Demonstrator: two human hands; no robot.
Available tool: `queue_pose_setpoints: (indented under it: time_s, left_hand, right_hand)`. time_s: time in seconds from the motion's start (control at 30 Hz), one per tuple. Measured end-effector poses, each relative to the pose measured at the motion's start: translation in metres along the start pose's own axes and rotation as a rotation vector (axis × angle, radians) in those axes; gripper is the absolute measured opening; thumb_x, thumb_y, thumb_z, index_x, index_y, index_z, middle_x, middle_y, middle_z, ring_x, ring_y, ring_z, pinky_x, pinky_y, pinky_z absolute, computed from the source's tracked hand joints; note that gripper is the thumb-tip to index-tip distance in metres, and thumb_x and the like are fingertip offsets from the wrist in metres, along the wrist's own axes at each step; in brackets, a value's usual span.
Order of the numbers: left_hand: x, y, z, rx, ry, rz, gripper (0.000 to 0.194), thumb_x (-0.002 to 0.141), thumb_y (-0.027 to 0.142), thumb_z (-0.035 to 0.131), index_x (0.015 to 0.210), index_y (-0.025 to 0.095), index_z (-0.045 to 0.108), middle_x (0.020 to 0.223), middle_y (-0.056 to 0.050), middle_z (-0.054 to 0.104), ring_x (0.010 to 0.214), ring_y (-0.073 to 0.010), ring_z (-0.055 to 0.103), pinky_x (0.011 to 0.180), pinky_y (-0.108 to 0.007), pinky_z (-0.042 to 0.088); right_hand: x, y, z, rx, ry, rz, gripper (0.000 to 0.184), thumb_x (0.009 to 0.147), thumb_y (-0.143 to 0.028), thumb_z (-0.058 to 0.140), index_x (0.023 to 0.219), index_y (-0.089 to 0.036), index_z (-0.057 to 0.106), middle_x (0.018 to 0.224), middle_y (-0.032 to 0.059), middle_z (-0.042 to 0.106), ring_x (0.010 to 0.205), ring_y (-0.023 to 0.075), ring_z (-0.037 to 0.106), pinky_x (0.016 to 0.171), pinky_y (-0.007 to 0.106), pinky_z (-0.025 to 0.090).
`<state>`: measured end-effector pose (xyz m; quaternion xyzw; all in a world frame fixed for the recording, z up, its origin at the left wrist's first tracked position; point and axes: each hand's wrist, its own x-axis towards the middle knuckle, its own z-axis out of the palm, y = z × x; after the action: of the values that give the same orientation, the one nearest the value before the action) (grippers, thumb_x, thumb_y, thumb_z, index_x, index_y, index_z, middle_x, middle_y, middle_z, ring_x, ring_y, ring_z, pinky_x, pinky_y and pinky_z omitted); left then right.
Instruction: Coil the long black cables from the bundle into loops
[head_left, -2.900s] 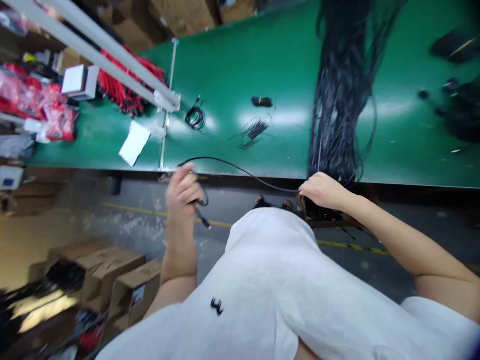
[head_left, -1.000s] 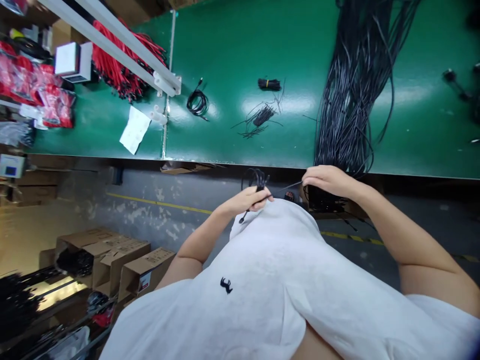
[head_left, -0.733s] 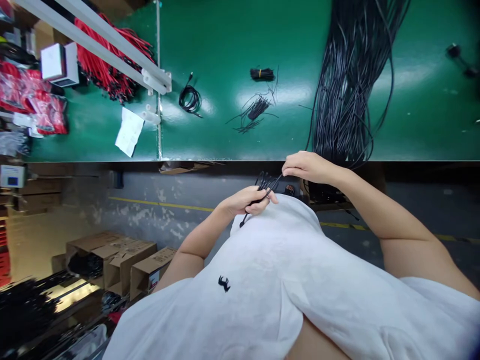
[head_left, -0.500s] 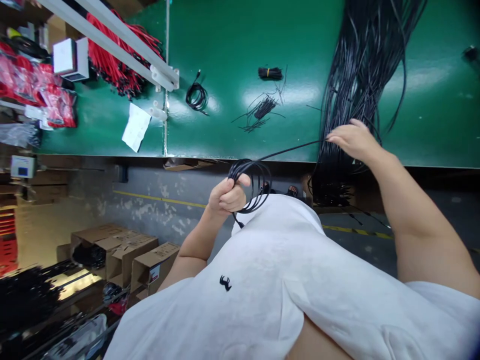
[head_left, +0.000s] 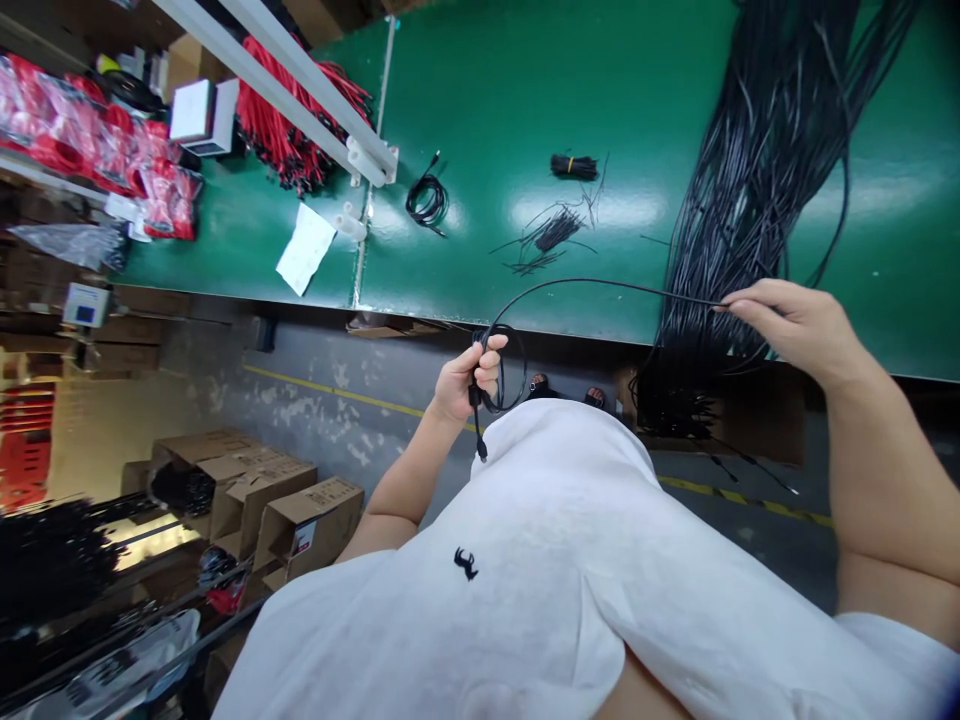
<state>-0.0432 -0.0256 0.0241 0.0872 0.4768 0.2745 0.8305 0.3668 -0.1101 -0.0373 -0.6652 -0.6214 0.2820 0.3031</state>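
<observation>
My left hand (head_left: 469,380) is closed around the loops of a black cable (head_left: 592,282), off the front edge of the bench. One connector end of it hangs down below the fingers. From the loops the cable arcs over the bench edge to my right hand (head_left: 787,320), which pinches it between thumb and fingers. Behind and beside the right hand lies a big bundle of loose black cables (head_left: 757,190), its lower end drooping over the bench edge. Further back lie a coiled black cable (head_left: 427,201), a banded bunch of black ties (head_left: 574,167) and a loose pile of ties (head_left: 556,230).
The green bench (head_left: 480,110) runs across the view. Red cables (head_left: 300,120), a white paper (head_left: 306,248) and a white post (head_left: 315,85) are at its left. Cardboard boxes (head_left: 304,525) stand on the floor, lower left. Bagged red goods (head_left: 112,140) lie far left.
My right hand has moved right and toward me, with a longer stretch of cable now arcing between the hands. The loops at my left hand look smaller and fewer. The whole view has shifted slightly.
</observation>
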Motion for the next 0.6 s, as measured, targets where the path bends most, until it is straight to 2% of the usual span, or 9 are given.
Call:
queue_pose_setpoints:
  time_s: [0.1, 0.17, 0.23, 0.3, 0.37, 0.43, 0.5, 0.53, 0.6]
  left_hand:
    - [0.0, -0.002, -0.001, 0.013, -0.01, -0.003, 0.037, 0.104, 0.029, 0.033, 0.108, 0.014, 0.067, 0.055, 0.006, 0.044, 0.035, -0.0008, 0.034, 0.035, -0.011, 0.026]
    - [-0.001, -0.003, -0.001, 0.031, -0.033, 0.013, 0.043, 0.105, 0.034, 0.03, 0.102, 0.014, 0.068, 0.048, 0.008, 0.033, 0.029, -0.0012, 0.022, 0.032, -0.013, 0.018]
    - [-0.001, -0.002, -0.001, 0.049, -0.057, 0.036, 0.05, 0.105, 0.04, 0.027, 0.094, 0.015, 0.068, 0.042, 0.01, 0.021, 0.026, -0.0019, 0.01, 0.03, -0.014, 0.011]
    - [0.0, 0.001, 0.0, 0.064, -0.091, 0.065, 0.051, 0.106, 0.041, 0.026, 0.091, 0.016, 0.068, 0.039, 0.011, 0.018, 0.024, -0.0021, 0.01, 0.03, -0.014, 0.01]
    - [0.005, 0.001, 0.003, 0.099, -0.123, 0.102, 0.042, 0.105, 0.036, 0.032, 0.095, 0.016, 0.067, 0.04, 0.01, 0.032, 0.025, -0.0014, 0.023, 0.031, -0.012, 0.017]
    - [0.014, -0.004, 0.009, 0.203, -0.142, 0.132, 0.03, 0.102, 0.034, 0.044, 0.099, 0.015, 0.067, 0.054, 0.005, 0.056, 0.039, -0.0023, 0.049, 0.04, -0.011, 0.033]
    - [0.026, -0.017, 0.016, 0.381, -0.167, 0.138, 0.027, 0.096, 0.039, 0.056, 0.098, 0.014, 0.067, 0.079, -0.004, 0.072, 0.066, -0.0085, 0.068, 0.06, -0.016, 0.049]
    - [0.031, -0.026, 0.018, 0.485, -0.19, 0.13, 0.028, 0.092, 0.041, 0.061, 0.096, 0.013, 0.067, 0.087, -0.007, 0.074, 0.076, -0.012, 0.07, 0.069, -0.021, 0.052]
    - [0.037, -0.042, 0.02, 0.698, -0.282, 0.061, 0.032, 0.088, 0.043, 0.065, 0.089, 0.011, 0.067, 0.086, -0.01, 0.075, 0.078, -0.0149, 0.07, 0.075, -0.026, 0.052]
  right_hand:
    - [0.001, 0.019, -0.006, -0.02, 0.047, 0.029, 0.029, 0.089, -0.043, 0.053, 0.092, -0.02, 0.071, 0.093, 0.0117, 0.069, 0.087, 0.0203, 0.062, 0.081, 0.035, 0.046]
    - [0.006, 0.027, -0.006, 0.004, 0.046, 0.015, 0.03, 0.09, -0.042, 0.052, 0.093, -0.019, 0.071, 0.093, 0.0119, 0.069, 0.086, 0.0194, 0.062, 0.08, 0.033, 0.045]
    - [0.013, 0.028, -0.001, -0.026, 0.008, -0.016, 0.031, 0.091, -0.04, 0.05, 0.095, -0.017, 0.071, 0.093, 0.0126, 0.069, 0.086, 0.019, 0.062, 0.079, 0.032, 0.045]
    - [0.017, 0.019, 0.008, -0.221, -0.075, -0.063, 0.031, 0.093, -0.035, 0.048, 0.093, -0.015, 0.072, 0.091, 0.0138, 0.07, 0.085, 0.0199, 0.062, 0.076, 0.032, 0.043]
    - [0.014, -0.005, 0.026, -0.503, -0.217, -0.14, 0.028, 0.092, -0.026, 0.047, 0.086, -0.014, 0.072, 0.085, 0.0144, 0.07, 0.077, 0.0205, 0.061, 0.069, 0.033, 0.038]
    - [0.003, -0.043, 0.051, -0.639, -0.429, -0.288, 0.025, 0.09, -0.019, 0.048, 0.078, -0.014, 0.07, 0.078, 0.0125, 0.068, 0.069, 0.0193, 0.059, 0.062, 0.031, 0.032]
    - [-0.01, -0.086, 0.078, -0.544, -0.629, -0.494, 0.024, 0.089, -0.016, 0.049, 0.076, -0.015, 0.069, 0.075, 0.0093, 0.068, 0.067, 0.0172, 0.058, 0.061, 0.029, 0.03]
    - [-0.013, -0.104, 0.088, -0.473, -0.672, -0.57, 0.024, 0.091, -0.017, 0.049, 0.078, -0.015, 0.068, 0.076, 0.0084, 0.068, 0.067, 0.0166, 0.058, 0.062, 0.028, 0.031]
    - [-0.013, -0.124, 0.099, -0.376, -0.637, -0.603, 0.027, 0.096, -0.024, 0.046, 0.081, -0.015, 0.068, 0.079, 0.0089, 0.068, 0.07, 0.0167, 0.059, 0.063, 0.027, 0.033]
